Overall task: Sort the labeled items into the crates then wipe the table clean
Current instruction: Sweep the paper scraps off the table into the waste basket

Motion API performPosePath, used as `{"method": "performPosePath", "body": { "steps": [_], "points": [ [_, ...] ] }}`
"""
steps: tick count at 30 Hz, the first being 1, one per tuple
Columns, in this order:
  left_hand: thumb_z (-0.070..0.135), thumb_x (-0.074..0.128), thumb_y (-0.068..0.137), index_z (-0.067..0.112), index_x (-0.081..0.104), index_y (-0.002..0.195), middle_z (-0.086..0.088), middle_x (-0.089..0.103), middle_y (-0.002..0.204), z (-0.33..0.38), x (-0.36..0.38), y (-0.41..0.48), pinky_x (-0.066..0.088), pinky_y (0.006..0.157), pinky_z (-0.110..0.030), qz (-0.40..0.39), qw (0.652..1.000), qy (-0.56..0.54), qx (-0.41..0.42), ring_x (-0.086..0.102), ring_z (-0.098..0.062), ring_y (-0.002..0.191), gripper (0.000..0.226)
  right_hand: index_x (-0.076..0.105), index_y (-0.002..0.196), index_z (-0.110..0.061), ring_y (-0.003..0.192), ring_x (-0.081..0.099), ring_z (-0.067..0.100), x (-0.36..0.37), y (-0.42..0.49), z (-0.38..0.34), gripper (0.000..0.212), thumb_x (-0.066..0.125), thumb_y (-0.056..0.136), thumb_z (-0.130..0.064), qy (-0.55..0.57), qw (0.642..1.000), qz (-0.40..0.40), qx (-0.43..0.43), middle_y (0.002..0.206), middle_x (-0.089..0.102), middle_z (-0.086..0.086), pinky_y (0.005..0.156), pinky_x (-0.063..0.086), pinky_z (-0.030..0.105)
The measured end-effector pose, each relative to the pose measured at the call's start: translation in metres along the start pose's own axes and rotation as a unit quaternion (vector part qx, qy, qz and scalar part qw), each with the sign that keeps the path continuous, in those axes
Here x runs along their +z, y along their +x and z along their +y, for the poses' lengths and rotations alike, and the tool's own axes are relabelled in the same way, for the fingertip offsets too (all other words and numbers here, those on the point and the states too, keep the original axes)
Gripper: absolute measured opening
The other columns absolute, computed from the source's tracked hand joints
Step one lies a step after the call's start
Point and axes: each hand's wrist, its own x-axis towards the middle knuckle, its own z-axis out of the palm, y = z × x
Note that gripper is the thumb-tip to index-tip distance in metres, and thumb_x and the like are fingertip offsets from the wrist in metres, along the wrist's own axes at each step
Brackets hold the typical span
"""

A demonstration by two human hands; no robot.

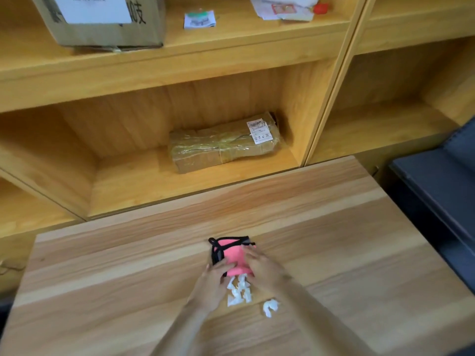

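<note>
Your left hand [215, 280] lies with its fingers stretched forward onto the near left corner of the pink cloth [232, 255]. Your right hand [261, 264] lies flat on the cloth's right side, fingers spread and pointing away and to the left. Neither hand looks curled round the cloth: both press on it with straight fingers. The picture is soft here, so the fingertips are not sharp.

The cloth lies on the wooden table [347, 253], a little nearer your edge than the far one and about midway across. Its long axis runs from you toward the shelves, leaning slightly left at the far end. The black-edged end, with a black strap looped at its far left corner, points away from you. The plain pink end points at you and sits between your two hands, partly under them. So most of the cloth lies ahead of your fingers, with only its near part covered.

Touching the near end of the cloth, between your wrists, is a cluster of white paper scraps [240, 291]. One more white scrap [270, 307] lies apart, near your right forearm.

Beyond the table stands a wooden shelf unit [180, 73]. In its lower bay lies a taped brown parcel [221, 145] with a white label. On the shelf above are a cardboard box [102, 32], a small printed packet [199, 19], loose papers [282, 9] and a red cap [320, 8]. A dark seat [437, 186] stands right of the table.
</note>
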Motion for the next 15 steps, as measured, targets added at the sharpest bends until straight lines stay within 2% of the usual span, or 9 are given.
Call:
{"method": "performPosePath", "body": {
  "steps": [3, 7, 11, 15],
  "points": [
    [0.023, 0.053, 0.098, 0.037, 0.055, 0.136, 0.018, 0.040, 0.151, 0.000, 0.003, -0.007, 0.023, 0.113, -0.021, -0.008, 1.000, 0.002, -0.010, 0.030, -0.015, 0.145, 0.041, 0.026, 0.154, -0.009, 0.144, 0.037, 0.028, -0.001, -0.006, -0.002, 0.065, 0.054, 0.096, -0.018, 0.024, 0.999, -0.022, 0.033, 0.161, 0.029, 0.009, 0.112, 0.040, 0.042],
    [0.027, 0.049, 0.100, 0.040, 0.052, 0.139, 0.022, 0.032, 0.153, 0.001, 0.017, -0.025, 0.016, 0.118, -0.029, -0.015, 0.999, -0.029, -0.026, 0.025, -0.016, 0.147, 0.041, 0.033, 0.144, -0.012, 0.117, 0.060, 0.033, -0.001, -0.020, -0.002, 0.053, 0.051, 0.094, -0.014, 0.009, 0.998, -0.035, 0.045, 0.137, 0.055, 0.015, 0.091, 0.053, 0.050],
    [0.031, 0.047, 0.101, 0.039, 0.051, 0.140, 0.019, 0.032, 0.154, 0.003, 0.033, -0.049, 0.012, 0.120, -0.031, -0.016, 0.998, -0.041, -0.037, 0.024, -0.019, 0.148, 0.040, 0.043, 0.129, -0.013, 0.104, 0.065, 0.030, -0.001, -0.043, -0.009, 0.034, 0.049, 0.096, -0.018, -0.003, 0.997, -0.053, 0.061, 0.119, 0.064, 0.013, 0.082, 0.055, 0.048],
    [0.033, 0.047, 0.101, 0.043, 0.047, 0.142, 0.019, 0.030, 0.156, 0.009, 0.046, -0.079, 0.017, 0.119, -0.032, -0.023, 0.997, -0.054, -0.040, 0.023, -0.016, 0.148, 0.042, 0.042, 0.124, -0.018, 0.104, 0.066, 0.028, 0.009, -0.074, -0.016, 0.029, 0.049, 0.096, -0.024, 0.003, 0.995, -0.067, 0.077, 0.118, 0.065, 0.011, 0.082, 0.055, 0.048]
  ]
}}
